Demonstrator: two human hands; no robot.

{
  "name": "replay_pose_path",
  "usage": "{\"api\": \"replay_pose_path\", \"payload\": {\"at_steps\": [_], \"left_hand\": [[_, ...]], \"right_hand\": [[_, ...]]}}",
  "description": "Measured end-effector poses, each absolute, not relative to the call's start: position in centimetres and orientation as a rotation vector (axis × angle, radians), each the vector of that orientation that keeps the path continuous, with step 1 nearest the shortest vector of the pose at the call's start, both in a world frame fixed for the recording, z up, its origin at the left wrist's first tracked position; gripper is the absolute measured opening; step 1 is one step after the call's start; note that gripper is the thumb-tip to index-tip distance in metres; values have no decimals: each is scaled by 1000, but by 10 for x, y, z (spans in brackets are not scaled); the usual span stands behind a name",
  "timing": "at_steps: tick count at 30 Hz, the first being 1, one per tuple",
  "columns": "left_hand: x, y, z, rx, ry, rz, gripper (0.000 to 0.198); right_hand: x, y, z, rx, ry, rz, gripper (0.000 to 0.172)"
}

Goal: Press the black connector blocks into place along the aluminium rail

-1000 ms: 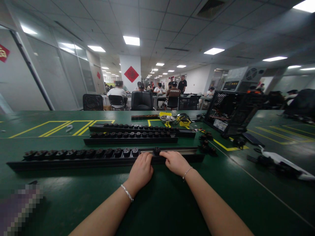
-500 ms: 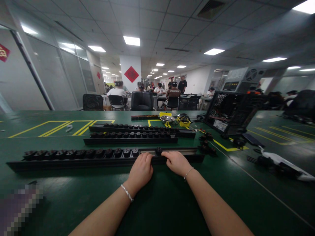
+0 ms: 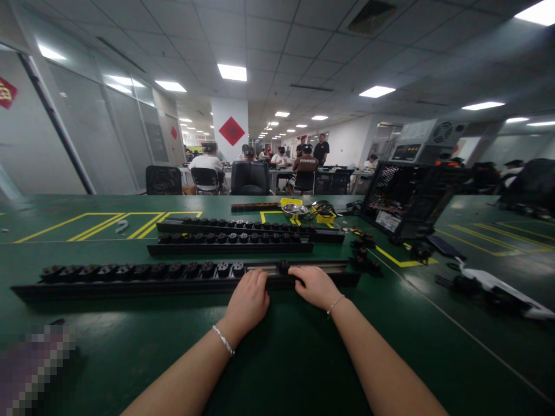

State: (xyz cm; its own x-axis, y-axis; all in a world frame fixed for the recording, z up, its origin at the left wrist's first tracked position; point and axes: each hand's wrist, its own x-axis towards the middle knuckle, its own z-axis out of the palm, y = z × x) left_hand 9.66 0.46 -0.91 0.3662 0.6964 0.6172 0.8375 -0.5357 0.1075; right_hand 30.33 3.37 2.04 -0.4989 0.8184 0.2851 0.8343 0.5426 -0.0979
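A long black power track (image 3: 130,289) lies across the bench in front of me, with a row of round black socket modules (image 3: 176,270) along its left part. My left hand (image 3: 248,297) is closed over the near edge of the track, just right of the row. A single socket module (image 3: 284,266) sits apart in the open channel, right of my left hand. My right hand (image 3: 315,287) has its curled fingertips against this module's right side. The thumb is bent below, at the track's edge. The fingers' undersides are hidden.
Two more black tracks with modules (image 3: 229,248) lie behind. Loose black modules (image 3: 365,257) sit off the track's right end. Farther back are a metal bowl (image 3: 295,210), yellow bins (image 3: 325,216) and an open computer case (image 3: 401,199). A white-and-black device (image 3: 498,286) lies at the right.
The single module has slid slightly right along the channel, and my right hand has shifted right with it. My left hand has stayed in place on the track.
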Motion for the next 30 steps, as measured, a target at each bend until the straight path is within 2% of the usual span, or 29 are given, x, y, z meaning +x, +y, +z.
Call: {"api": "replay_pose_path", "payload": {"at_steps": [20,30], "left_hand": [[96,4,-10,-2396,-1383,-887,36],[99,5,-10,-2387,-1392,-888,35]], "right_hand": [[313,35,17,-1324,-2375,-83,24],[303,33,6,-1368,-1944,-90,16]]}}
